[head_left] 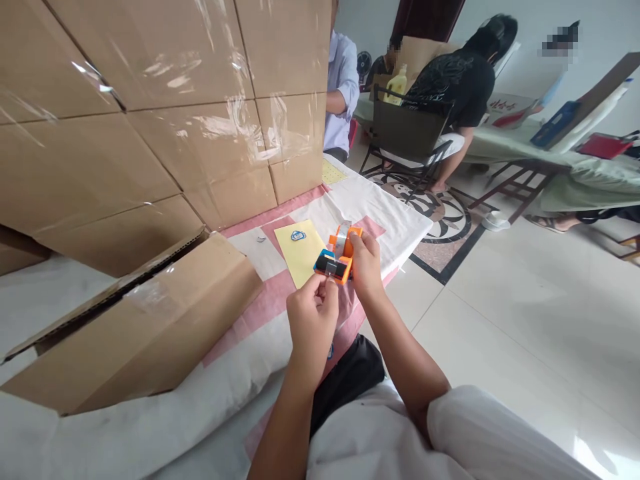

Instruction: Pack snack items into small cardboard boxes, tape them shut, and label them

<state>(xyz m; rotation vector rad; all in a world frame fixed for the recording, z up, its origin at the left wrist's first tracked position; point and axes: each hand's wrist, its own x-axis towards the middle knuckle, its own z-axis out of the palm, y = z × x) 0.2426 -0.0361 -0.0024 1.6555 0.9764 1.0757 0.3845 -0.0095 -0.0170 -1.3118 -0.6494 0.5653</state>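
An orange tape dispenser (345,247) with a roll of clear tape and a blue and black front part is held over the table. My right hand (366,261) is wrapped round its right side. The fingers of my left hand (315,310) are pinched together at its front end, on the clear tape (331,268). Below and behind the dispenser, a yellow sheet (300,248) lies on the cloth, with a blue and white sticker (299,235) on its upper part.
Stacked cardboard boxes (200,100) wall off the back left. An open carton (150,320) lies at the left on the pink and white tablecloth (270,307). One person (343,87) is behind the boxes; another (450,87) sits on a chair beyond.
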